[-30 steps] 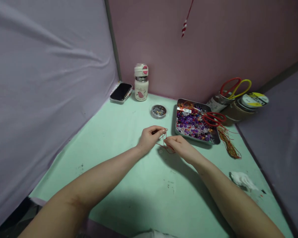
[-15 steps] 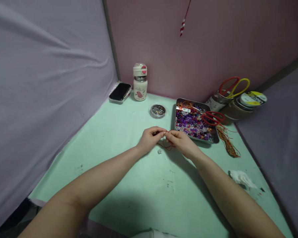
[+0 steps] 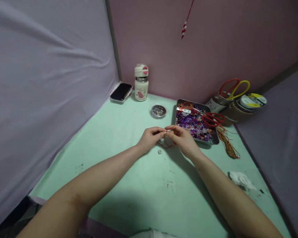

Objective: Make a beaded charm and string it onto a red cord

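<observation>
Thin red cord (image 3: 167,146) hangs in a loose loop beneath my joined fingertips. My left hand (image 3: 152,137) pinches the cord between thumb and forefinger. Against it, my right hand (image 3: 180,137) also has its thumb and fingers closed on the cord, near the bead tray's front left corner. The stretch of cord between the fingertips is mostly hidden. A small clear bead cluster (image 3: 160,152) lies on the table just below the cord. Behind my right hand, the metal tray (image 3: 175,112) holds many purple, red, black and clear beads, with red-handled scissors (image 3: 213,119) resting on its right side.
Beyond my hands stands a round clear case (image 3: 159,111). A white bottle (image 3: 141,89) and a phone (image 3: 121,92) are at the back left. On the right are jars (image 3: 238,110), a bundle of cords (image 3: 228,143) and crumpled tissue (image 3: 242,180). A beaded red string (image 3: 184,28) hangs above.
My right hand has risen from below to meet my left fingertips, and the small loop above the left fingers no longer shows. The clear bead cluster has come into plain view.
</observation>
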The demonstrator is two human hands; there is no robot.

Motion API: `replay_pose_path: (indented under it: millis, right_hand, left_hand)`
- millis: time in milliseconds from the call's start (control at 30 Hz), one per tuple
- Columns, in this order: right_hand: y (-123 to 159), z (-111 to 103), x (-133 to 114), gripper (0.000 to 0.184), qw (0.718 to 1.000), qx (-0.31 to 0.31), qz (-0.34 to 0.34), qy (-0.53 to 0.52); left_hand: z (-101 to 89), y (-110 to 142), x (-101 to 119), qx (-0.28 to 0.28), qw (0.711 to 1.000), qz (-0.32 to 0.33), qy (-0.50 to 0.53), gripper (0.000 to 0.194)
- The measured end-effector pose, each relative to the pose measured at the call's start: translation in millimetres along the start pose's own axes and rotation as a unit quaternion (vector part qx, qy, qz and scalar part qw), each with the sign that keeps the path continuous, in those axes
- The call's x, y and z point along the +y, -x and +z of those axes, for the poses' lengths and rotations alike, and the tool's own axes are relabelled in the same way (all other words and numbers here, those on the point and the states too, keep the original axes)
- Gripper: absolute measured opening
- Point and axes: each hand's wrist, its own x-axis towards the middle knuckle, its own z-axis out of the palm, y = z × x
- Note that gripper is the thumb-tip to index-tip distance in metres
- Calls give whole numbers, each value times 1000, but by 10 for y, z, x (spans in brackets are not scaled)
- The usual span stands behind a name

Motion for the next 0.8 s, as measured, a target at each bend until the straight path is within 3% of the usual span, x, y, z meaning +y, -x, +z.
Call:
replay_pose_path:
  millis: [200, 400, 567, 800]
  right_hand:
    - [11, -22, -25, 29, 996, 66, -38, -43]
    - [39, -145, -247, 24, 978, 112, -51, -166]
    - [51, -308, -414, 24, 956, 163, -105, -221]
    - [35, -483, -457, 16, 926, 224, -207, -222]
  left_hand:
    - [22, 13, 72, 1, 999, -44, 9, 25]
    - [10, 20, 77, -10, 996, -94, 8, 32]
    - [-3, 3, 41, -52, 990, -122, 48, 32]
    - [-7, -4, 12, -113, 984, -134, 42, 30]
